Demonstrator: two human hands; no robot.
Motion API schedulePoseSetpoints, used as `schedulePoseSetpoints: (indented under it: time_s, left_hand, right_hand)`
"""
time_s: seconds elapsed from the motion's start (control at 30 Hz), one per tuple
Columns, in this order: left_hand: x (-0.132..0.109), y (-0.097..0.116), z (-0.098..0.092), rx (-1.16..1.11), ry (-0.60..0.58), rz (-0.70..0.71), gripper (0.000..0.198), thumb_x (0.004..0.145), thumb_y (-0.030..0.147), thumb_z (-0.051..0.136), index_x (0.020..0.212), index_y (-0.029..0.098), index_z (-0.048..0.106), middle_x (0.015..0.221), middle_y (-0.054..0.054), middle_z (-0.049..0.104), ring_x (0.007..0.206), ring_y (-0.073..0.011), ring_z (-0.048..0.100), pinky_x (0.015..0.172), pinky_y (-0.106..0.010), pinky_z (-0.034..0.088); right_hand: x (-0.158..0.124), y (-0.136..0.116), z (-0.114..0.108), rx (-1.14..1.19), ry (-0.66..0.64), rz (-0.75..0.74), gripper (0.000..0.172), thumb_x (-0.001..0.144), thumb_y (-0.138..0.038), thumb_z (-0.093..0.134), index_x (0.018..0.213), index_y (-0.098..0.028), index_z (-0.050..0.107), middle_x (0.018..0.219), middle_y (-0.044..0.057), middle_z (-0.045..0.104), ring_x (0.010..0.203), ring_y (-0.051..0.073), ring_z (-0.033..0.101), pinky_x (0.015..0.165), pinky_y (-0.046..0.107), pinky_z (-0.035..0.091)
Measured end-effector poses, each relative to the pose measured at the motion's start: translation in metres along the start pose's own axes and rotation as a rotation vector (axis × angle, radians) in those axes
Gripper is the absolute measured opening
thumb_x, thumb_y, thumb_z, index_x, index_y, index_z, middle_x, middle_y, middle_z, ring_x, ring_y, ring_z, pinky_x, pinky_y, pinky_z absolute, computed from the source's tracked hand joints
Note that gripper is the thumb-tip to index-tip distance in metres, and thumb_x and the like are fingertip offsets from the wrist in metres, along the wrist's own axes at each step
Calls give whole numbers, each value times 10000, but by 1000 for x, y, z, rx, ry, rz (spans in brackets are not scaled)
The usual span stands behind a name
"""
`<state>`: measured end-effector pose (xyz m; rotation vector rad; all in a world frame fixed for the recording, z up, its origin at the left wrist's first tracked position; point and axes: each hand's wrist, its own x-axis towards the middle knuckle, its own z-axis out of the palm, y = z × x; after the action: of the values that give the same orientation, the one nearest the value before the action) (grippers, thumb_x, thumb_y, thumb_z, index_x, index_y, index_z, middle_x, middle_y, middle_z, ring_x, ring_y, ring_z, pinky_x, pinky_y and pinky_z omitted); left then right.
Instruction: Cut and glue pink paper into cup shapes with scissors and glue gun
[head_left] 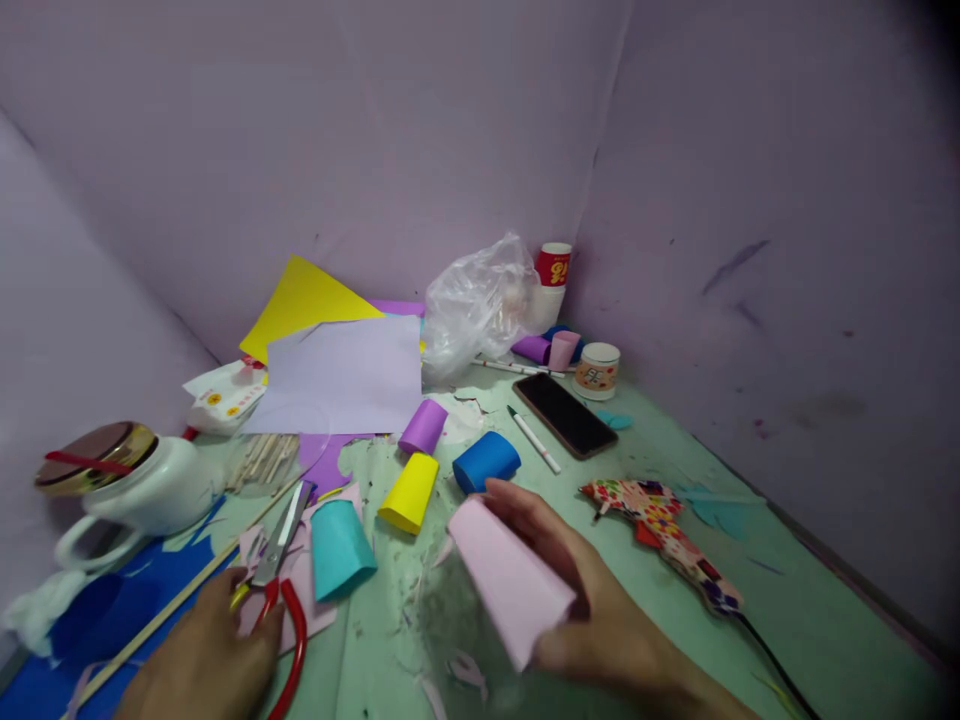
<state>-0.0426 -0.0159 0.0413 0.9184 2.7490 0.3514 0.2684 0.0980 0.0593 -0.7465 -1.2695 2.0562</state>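
My right hand is closed round a pink paper tube, holding it tilted just above the green table. My left hand rests at the bottom left on the handles of red-handled scissors; its fingers curl over them. A teal paper tube lies right of the scissors. Yellow, blue and purple paper tubes lie in a cluster beyond my hands.
A white mug with a gold lid stands at the left. Sheets of paper lie at the back, with a plastic bag, paper cups, a phone, a pen and a patterned glue gun to the right.
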Motion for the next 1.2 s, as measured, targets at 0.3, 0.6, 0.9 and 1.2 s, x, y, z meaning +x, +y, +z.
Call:
schedulePoseSetpoints:
  time_s: [0.3,0.6,0.9,1.2]
  left_hand:
    - [-77,71,-39,-1075,-53,-84,817,515,546,754,1219,218,499,678,16,640,361,-64,372,340,-183,276]
    - [-123,127,-1,-1531,-526,-97,440,503,380,864,725,169,548,445,89,444,366,-18,334,350,-123,259]
    - [-114,137,14,-1476,-669,-20,426,522,454,809,657,165,526,441,65,454,378,-47,381,356,-150,278]
    - [-99,119,12,-964,-265,381,294,780,419,625,992,225,561,590,55,547,455,-114,491,448,-213,366]
  right_hand:
    - [-14,-10,16,-611,-122,-123,1161,532,-221,847,1507,-199,216,1581,137,209,1441,345,194,1170,525,111]
    - [-21,5,21,-249,-190,-198,1229,445,-367,931,1484,-261,283,1549,122,293,1422,359,238,1167,522,134]
    - [-4,9,13,129,-151,-225,937,442,-375,926,1290,-242,549,1403,119,493,1324,387,401,1051,518,352]
    - [6,-2,-8,306,-22,-146,920,515,-346,883,1339,-226,492,1200,98,639,983,274,653,925,409,452]
